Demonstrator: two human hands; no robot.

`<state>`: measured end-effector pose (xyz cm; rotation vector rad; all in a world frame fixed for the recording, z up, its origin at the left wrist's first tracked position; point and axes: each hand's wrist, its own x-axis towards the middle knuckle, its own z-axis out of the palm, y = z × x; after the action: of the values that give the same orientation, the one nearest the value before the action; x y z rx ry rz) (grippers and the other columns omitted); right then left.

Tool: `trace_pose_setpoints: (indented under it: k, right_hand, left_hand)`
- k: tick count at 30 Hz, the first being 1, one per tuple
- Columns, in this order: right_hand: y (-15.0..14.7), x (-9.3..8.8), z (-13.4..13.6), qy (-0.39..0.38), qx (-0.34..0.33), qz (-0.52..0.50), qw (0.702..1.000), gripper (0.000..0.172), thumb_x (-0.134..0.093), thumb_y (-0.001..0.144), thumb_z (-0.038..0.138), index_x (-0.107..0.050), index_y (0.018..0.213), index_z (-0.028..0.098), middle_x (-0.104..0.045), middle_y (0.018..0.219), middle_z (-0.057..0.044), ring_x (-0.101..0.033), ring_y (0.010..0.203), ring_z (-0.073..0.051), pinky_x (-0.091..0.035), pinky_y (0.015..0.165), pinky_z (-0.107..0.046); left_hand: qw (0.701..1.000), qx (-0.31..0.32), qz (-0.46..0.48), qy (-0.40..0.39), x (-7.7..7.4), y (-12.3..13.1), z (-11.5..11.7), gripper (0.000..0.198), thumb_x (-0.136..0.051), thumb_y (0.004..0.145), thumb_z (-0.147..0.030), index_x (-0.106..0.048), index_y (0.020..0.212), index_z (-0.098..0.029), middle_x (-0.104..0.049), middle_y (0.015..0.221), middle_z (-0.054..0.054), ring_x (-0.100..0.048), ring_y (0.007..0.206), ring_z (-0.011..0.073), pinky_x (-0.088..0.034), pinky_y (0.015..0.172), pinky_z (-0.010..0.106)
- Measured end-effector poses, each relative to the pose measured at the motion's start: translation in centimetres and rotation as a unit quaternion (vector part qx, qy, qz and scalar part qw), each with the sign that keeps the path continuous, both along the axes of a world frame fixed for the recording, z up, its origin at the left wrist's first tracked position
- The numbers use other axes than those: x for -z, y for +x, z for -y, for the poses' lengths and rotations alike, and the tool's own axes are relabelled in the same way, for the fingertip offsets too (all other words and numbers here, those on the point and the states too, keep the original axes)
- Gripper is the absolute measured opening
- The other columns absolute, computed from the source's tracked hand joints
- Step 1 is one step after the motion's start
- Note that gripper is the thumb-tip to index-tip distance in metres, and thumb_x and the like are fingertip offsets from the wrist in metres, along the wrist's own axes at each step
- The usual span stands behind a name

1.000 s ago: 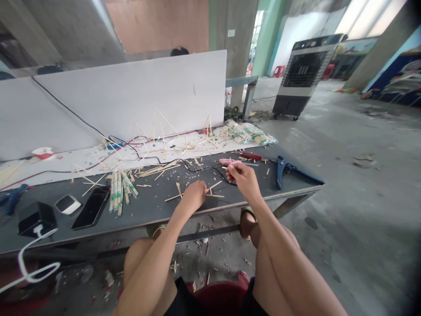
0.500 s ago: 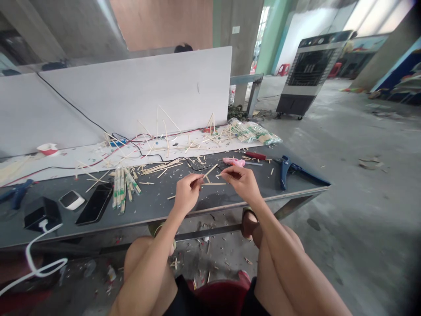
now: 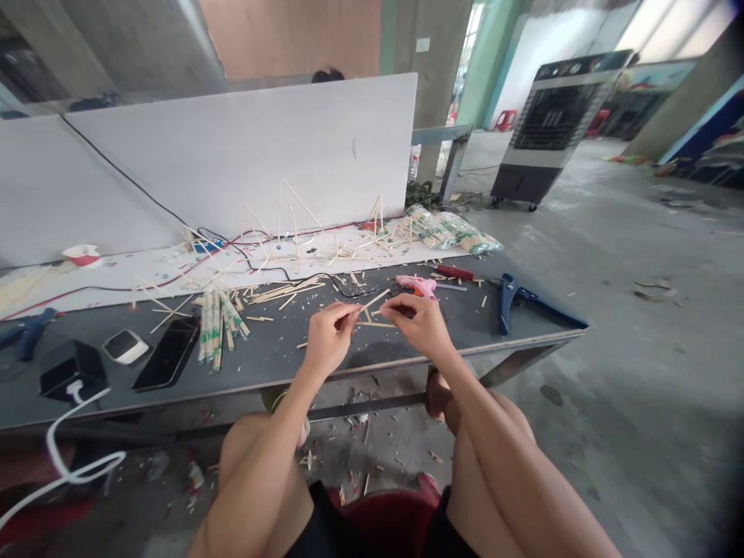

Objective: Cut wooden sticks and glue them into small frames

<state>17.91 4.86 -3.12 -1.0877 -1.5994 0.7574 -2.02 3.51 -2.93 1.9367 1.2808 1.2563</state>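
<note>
My left hand (image 3: 331, 335) pinches a thin wooden stick (image 3: 375, 300) that slants up to the right from its fingertips. Close beside it, my right hand (image 3: 417, 319) has its thumb and fingers pressed together at another stick end, too small to make out clearly. Between and just below the hands, a light stick (image 3: 375, 324) lies across the dark table, with a short piece touching it. Behind my right hand is a pink glue gun (image 3: 417, 285). Loose sticks (image 3: 286, 292) lie beyond my left hand.
Green-banded stick bundles (image 3: 216, 329), a black phone (image 3: 167, 355), a white device (image 3: 125, 346) and a black box (image 3: 73, 369) are at left. Blue pliers (image 3: 507, 304) and a red-handled tool (image 3: 455, 273) lie at right. Stick frames (image 3: 296, 232) stand behind, before a white board (image 3: 261, 155).
My right hand has moved slightly left, closer to my left hand and the slanting stick. The whole view has shifted a little.
</note>
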Motion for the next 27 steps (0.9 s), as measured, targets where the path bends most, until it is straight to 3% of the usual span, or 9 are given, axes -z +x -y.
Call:
trace_pose_setpoints:
  k: [27]
  right_hand:
    - [-0.02,0.18,-0.05,0.004,-0.022,0.018,1.0,0.012,-0.07,0.082,0.032,-0.076,0.081,0.022,-0.074,0.079,-0.005,-0.066,0.072,-0.021,-0.052,0.068,-0.035]
  left_hand:
    - [1.0,0.002,-0.013,0.004,0.13,0.01,-0.19,0.025,-0.057,0.095,-0.033,-0.075,0.098,-0.016,-0.069,0.083,0.007,-0.058,0.059,0.0122,-0.046,0.056,0.023]
